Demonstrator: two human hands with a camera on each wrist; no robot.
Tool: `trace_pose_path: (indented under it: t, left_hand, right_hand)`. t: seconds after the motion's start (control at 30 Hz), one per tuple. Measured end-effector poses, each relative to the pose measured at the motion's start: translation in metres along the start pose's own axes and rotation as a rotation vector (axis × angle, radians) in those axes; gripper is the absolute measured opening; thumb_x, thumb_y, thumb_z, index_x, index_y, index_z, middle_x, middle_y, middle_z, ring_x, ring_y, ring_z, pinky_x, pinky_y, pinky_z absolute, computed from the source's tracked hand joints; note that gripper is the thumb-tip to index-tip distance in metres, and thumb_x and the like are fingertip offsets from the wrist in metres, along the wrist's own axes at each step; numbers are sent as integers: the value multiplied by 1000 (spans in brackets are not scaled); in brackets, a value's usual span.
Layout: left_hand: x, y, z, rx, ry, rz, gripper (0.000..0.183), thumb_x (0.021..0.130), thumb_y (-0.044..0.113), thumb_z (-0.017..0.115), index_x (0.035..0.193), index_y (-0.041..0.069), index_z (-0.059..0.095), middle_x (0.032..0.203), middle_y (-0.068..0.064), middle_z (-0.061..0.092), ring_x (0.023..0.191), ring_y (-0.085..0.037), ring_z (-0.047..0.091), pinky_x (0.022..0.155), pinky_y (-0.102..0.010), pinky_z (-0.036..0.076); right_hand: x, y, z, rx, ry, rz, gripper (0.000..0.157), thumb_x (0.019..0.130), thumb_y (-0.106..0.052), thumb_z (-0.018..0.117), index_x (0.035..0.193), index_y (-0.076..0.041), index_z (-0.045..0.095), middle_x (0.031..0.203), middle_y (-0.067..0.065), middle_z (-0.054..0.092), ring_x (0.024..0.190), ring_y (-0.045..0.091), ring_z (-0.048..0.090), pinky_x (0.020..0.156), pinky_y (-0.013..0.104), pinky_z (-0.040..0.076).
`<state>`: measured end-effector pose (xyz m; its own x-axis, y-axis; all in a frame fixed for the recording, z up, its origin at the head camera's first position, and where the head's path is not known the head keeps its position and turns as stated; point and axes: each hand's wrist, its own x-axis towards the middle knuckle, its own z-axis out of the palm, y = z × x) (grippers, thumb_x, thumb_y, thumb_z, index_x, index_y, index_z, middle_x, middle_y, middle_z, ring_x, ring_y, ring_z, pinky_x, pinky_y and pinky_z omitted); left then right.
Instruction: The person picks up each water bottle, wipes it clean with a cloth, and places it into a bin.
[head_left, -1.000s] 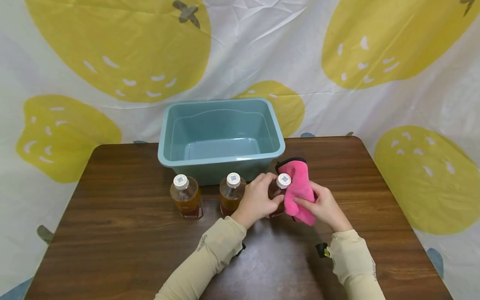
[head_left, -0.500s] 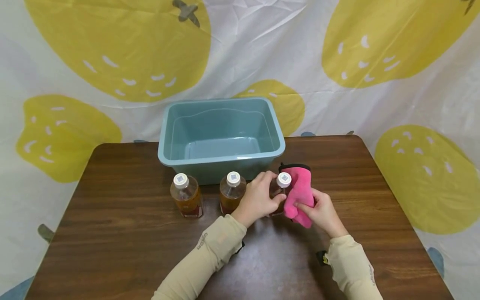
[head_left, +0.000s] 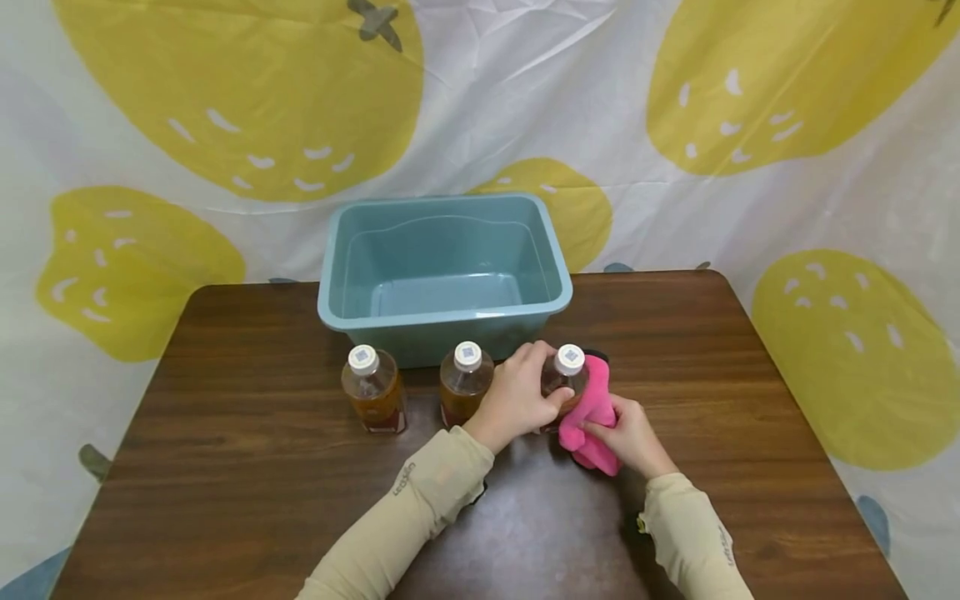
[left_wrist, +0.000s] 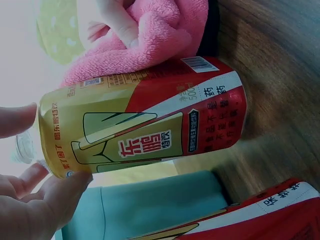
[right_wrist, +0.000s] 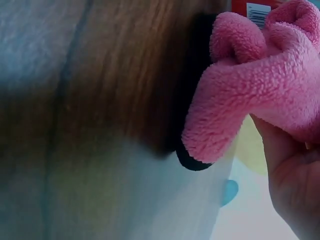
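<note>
My left hand [head_left: 517,398] grips the upper part of the rightmost drink bottle [left_wrist: 145,125], which stands upright with a white cap and a yellow and red label. Thumb and fingers curl round it just below the neck. On the bottle's right side, my right hand [head_left: 628,433] pinches a bunched pink cloth [head_left: 592,417] with a black edge. The cloth touches the label in the left wrist view. In the right wrist view the cloth [right_wrist: 255,90] hides most of the bottle and the fingertips.
Two more capped bottles stand to the left, the middle one [head_left: 467,383] close to my left hand and another [head_left: 373,392] farther left. Behind them sits a blue-green plastic bin [head_left: 442,321] on the brown wooden table [head_left: 225,467]. A lemon-print curtain [head_left: 480,83] hangs behind.
My right hand has drawn the pink cloth toward me and slightly left along the bottle's side. The left hand keeps its hold, and the bottles stay in place.
</note>
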<state>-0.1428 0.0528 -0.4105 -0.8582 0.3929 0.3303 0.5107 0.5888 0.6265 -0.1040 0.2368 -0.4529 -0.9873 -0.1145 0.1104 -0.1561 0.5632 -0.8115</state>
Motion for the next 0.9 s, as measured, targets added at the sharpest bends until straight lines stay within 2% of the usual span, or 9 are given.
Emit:
trace_pose_path:
  t: [0.17,0.3,0.4,0.57,0.63,0.77,0.9]
  left_hand:
    - [1,0,0,11,-17,4,37,75,25,72,101,7,54,94,-6,57,83,-17,59,72,-28,49]
    - [1,1,0,14,-21,6,37,75,25,72,101,7,54,94,-6,57,83,-17,59,72,-28,48]
    - [1,0,-1,6,-23,2,37,75,25,72,101,7,54,94,-6,57,83,-17,58,72,-28,48]
    - [1,1,-2,-15,-28,7,34,75,23,71,100,7,54,92,-6,57,81,-16,57,71,-26,48]
    - [1,1,-2,-21,-27,6,33,75,22,71,99,8,54,92,-6,57,81,-16,57,71,-26,47]
    - [1,1,-3,-31,-35,-3,33,74,21,70,100,8,54,92,-5,57,80,-15,56,70,-25,47]
    - [0,3,-3,-32,-42,-10,35,75,23,71,101,7,54,92,-5,56,81,-15,56,71,-26,47]
  right_hand:
    - [-2,-6,-4,-29,3,-2,16,71,6,71,84,9,62,73,16,64,61,2,51,55,22,47]
    - [1,2,-10,-19,5,-35,17,72,1,72,86,5,63,74,13,64,61,1,52,55,23,47]
    - [7,5,-19,-27,11,-88,19,72,-2,73,88,2,63,76,10,65,62,1,53,55,22,48]
    - [18,-15,-38,-40,-9,-209,24,72,0,73,94,1,64,82,10,66,68,5,56,61,22,49]
    - [21,-21,-41,-41,-32,-230,26,72,-1,73,97,1,64,85,10,66,70,6,57,63,22,49]
    - [23,-22,-43,-24,-66,-194,27,74,-2,72,98,2,63,85,12,66,70,5,56,62,21,49]
    - [20,-14,-40,49,-62,-126,26,73,-1,72,97,4,63,84,14,65,67,5,56,61,21,50]
